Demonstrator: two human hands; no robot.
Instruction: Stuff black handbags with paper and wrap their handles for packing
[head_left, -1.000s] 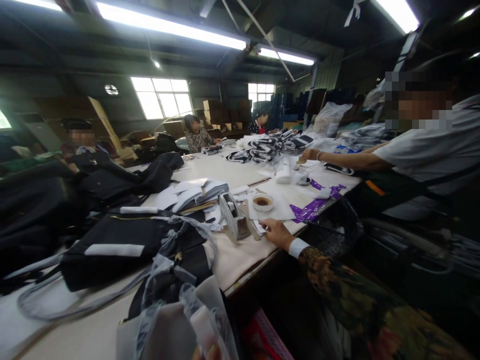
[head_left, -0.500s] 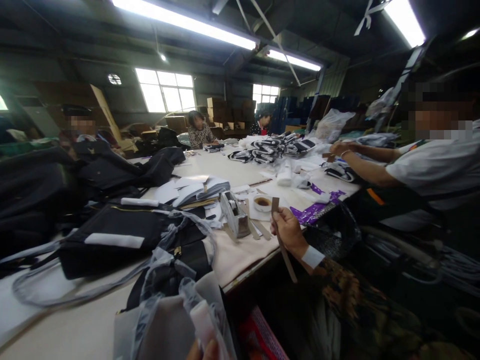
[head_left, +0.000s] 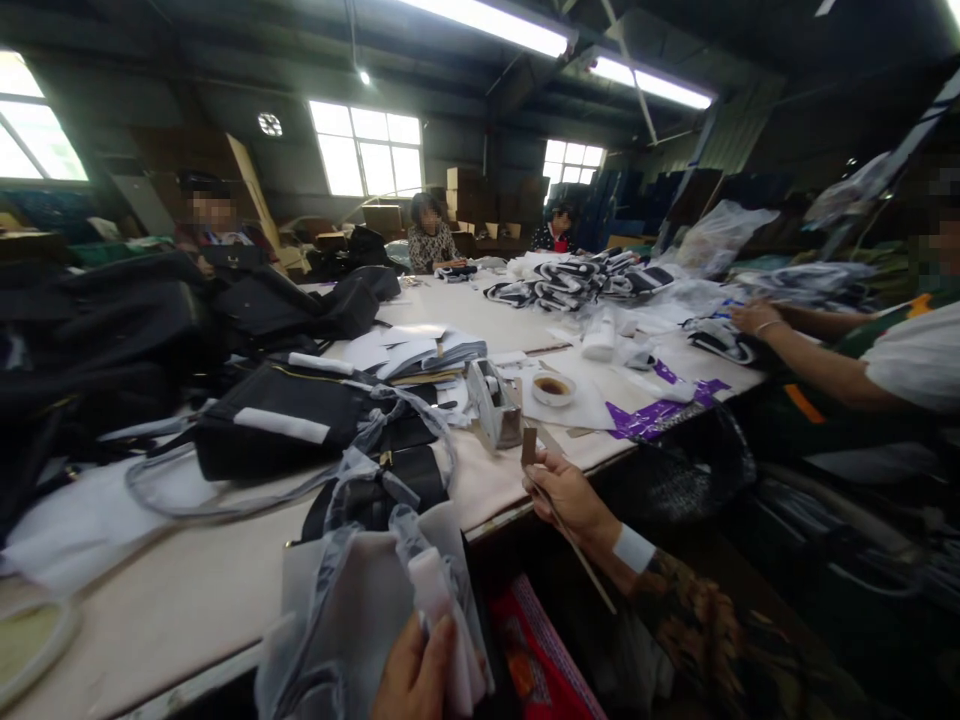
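My right hand [head_left: 574, 500] is closed on a narrow brown cardboard strip [head_left: 530, 446], which slants down past the wrist in front of the table edge. At the bottom of the view, my left hand [head_left: 416, 665] pinches a white foam wrap [head_left: 431, 590], thumb on top. That wrap lies against a black bag [head_left: 349, 505] whose straps [head_left: 409, 495] are covered in cloudy plastic and whose near side is hidden by a pale sheet [head_left: 356, 600]. Just beyond my right hand stand a grey tape dispenser [head_left: 495, 410] and a roll of tape [head_left: 553, 388].
Another black bag [head_left: 277, 420] with white foam pieces lies to the left. Behind it are stacked white sheets [head_left: 427, 355]; purple plastic [head_left: 660, 405] lies at the right edge. Several co-workers sit around the table; one co-worker's hands [head_left: 754, 318] are at far right.
The view has swung right-to-left across the scene, with objects shifting rightward. More of my left hand shows on the foam wrap. My right hand has lowered and turned the cardboard strip edge-on.
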